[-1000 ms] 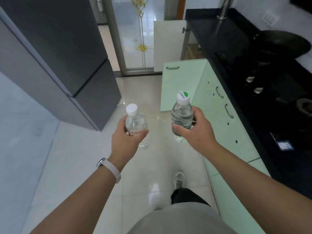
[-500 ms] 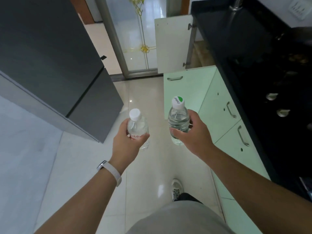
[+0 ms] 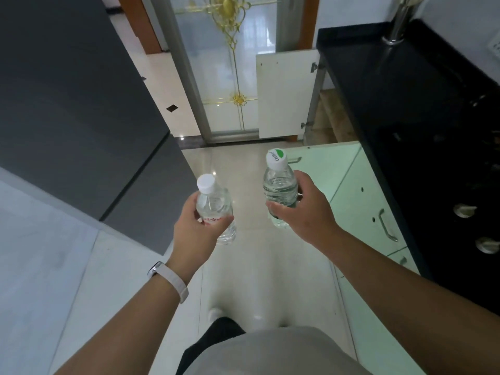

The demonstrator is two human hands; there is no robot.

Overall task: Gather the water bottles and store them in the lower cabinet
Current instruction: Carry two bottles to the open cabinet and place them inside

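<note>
My left hand (image 3: 194, 228) grips a clear water bottle with a plain white cap (image 3: 215, 204) and a red-marked label, held upright over the tiled floor. My right hand (image 3: 305, 212) grips a second clear bottle with a green-and-white cap (image 3: 280, 182), also upright. Both bottles are at chest height in front of me. To the right run the mint-green lower cabinets (image 3: 362, 201). One green door (image 3: 322, 166) stands swung open into the aisle just beyond the right bottle. Farther back, a white cabinet door (image 3: 284, 93) is open too, showing a brownish interior (image 3: 327, 115).
A dark grey fridge (image 3: 81, 117) fills the left side of the narrow aisle. A black countertop (image 3: 405, 98) with stove knobs (image 3: 464, 211) runs along the right. A glass sliding door with gold ornament (image 3: 230, 77) closes the far end. A pale band sits on my left wrist (image 3: 170, 280).
I have walked forward along the aisle; the fridge, the glass door and the open cabinet doors are nearer. Both hands keep their bottles in the same hold.
</note>
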